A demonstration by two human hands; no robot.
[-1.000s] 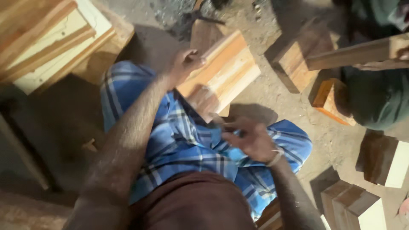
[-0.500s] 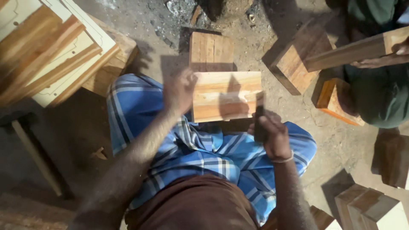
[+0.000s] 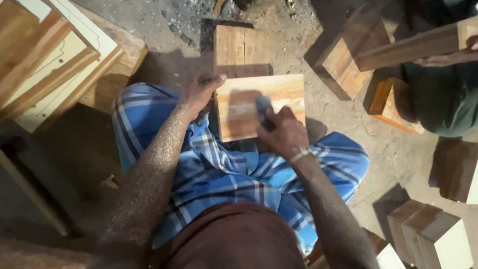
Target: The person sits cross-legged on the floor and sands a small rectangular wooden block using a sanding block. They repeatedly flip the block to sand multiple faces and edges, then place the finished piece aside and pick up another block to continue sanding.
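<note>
Left hand [image 3: 199, 92] gripped left edge of wooden board [image 3: 279, 97] on lap; right hand [image 3: 284, 132] clamped around dark sanding block [image 3: 264, 109], pressed on board face.

Around the wooden board [image 3: 259, 104] on our lap, we see bare dirt floor [image 3: 164, 50] open at eleven o'clock and a narrow strip at three. At twelve a slatted wood block [image 3: 241, 50] touches the board's far edge. At one to two, a wooden box [image 3: 348, 60], a long beam [image 3: 413, 47] and another person's dark-clad leg [image 3: 443, 99] stand in the way. Stacked frames [image 3: 55, 60] crowd ten o'clock; blocks [image 3: 428, 234] sit at four.
</note>
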